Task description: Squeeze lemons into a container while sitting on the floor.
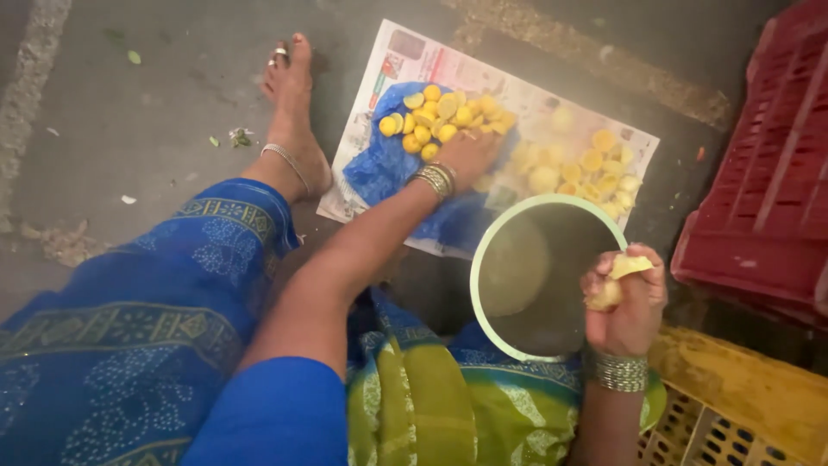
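Far left of both grips: a blue patterned trouser leg [129, 345] folded over grey concrete floor [129, 129], a bare foot [293, 112] with toe rings and an anklet pointing away from the body. Next, just right of that foot, a sheet of printed newspaper [405, 60] spread flat, carrying a crumpled blue plastic bag [379, 173]. On the bag, a heap of small round bright-yellow pieces [440, 116], probably cut fruit or dough, though hard to tell at this sharpness. Left hand [470, 155] stretched forward, palm down on the near right edge of that heap, fingers spread and curled over a few pieces; whether anything is actually pinched cannot be made out. Beyond and to the right of the left hand, on the same paper, a second spread of paler yellow pieces [595, 173], blurred. Nearer the body, between the two hands, a round pale-green-rimmed bowl [483, 250] with a dark inside and what looks like a pale lump against its left wall. Right hand [625, 302] just off the bowl's right rim, fingers clenched around a pale-yellow wedge-shaped piece [623, 269], its pointed end sticking up and leftward toward the bowl. Bowl directly left of this grip, touching or nearly so; right hand much the nearer. Farthest right: a red slatted plastic crate [768, 173], below it a yellow plastic crate [742, 406].
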